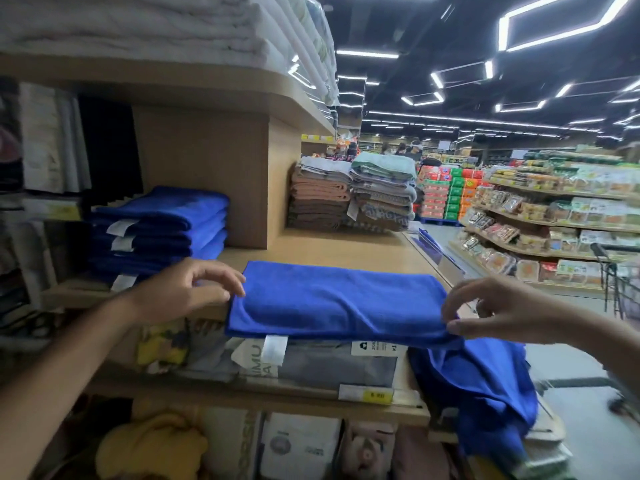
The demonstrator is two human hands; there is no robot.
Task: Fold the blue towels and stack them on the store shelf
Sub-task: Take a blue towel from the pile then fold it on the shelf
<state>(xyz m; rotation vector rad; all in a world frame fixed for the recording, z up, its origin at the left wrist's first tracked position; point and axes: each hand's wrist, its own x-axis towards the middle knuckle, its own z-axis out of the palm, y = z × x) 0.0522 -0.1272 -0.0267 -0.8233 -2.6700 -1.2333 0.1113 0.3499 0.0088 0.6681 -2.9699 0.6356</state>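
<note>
Far left, on the shelf (346, 247): stack of blue towels (156, 230), folded, white tags showing on the near side, pushed against the wooden divider. Above it, on the top shelf, white towels (138, 26) in a pile.

My left hand (187, 289) reaches in just right of that stack. Fingers loosely curled, tips at the left edge of the blue towel (339, 299). Cannot tell whether they pinch the cloth or only touch it.

The blue towel lies flat along the near edge of the shelf, folded into a long band, a white label (274, 348) hanging from its near edge. Under it, on the lower shelf, grey packaged goods (329, 365) and a yellow price tag (375, 395).

My right hand (498, 310) pinches the towel's right end, thumb under, fingers over. From that grip the rest of the cloth falls off the end of the shelf and hangs down at the near right, unfolded.

Far behind, brown and grey towel stacks (353, 195) on the same shelf. Far right across the aisle, shelves of packaged food (554, 220) and part of a shopping cart (616, 282).
</note>
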